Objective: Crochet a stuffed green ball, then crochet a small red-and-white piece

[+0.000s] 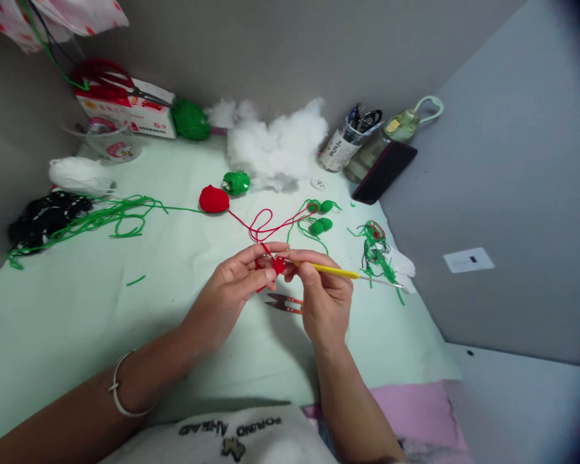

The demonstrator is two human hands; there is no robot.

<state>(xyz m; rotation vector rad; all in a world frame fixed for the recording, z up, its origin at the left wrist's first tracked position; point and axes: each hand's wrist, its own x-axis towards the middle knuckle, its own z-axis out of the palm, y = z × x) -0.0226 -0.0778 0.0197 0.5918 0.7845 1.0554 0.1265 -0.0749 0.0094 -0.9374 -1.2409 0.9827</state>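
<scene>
Between the fingertips of my left hand (236,277) is a small red crochet piece (279,265), with red yarn running over the forefinger. My right hand (326,296) grips a crochet hook (336,270) by its yellow handle, and the hook's tip meets the red piece. Its bare metal end points to the right. From the hands, loose red yarn loops back to a red yarn ball (214,200). Thread snips (283,303) with orange handles lie on the table below the hands, partly hidden by my right hand.
Small green crocheted pieces (320,225) lie beyond my hands. White stuffing (278,145), a pen cup (343,147), a bottle (401,122) and a dark phone (385,172) stand at the back. Yarn scraps (377,251) lie right; green strands (116,216) and black yarn (48,219) lie left.
</scene>
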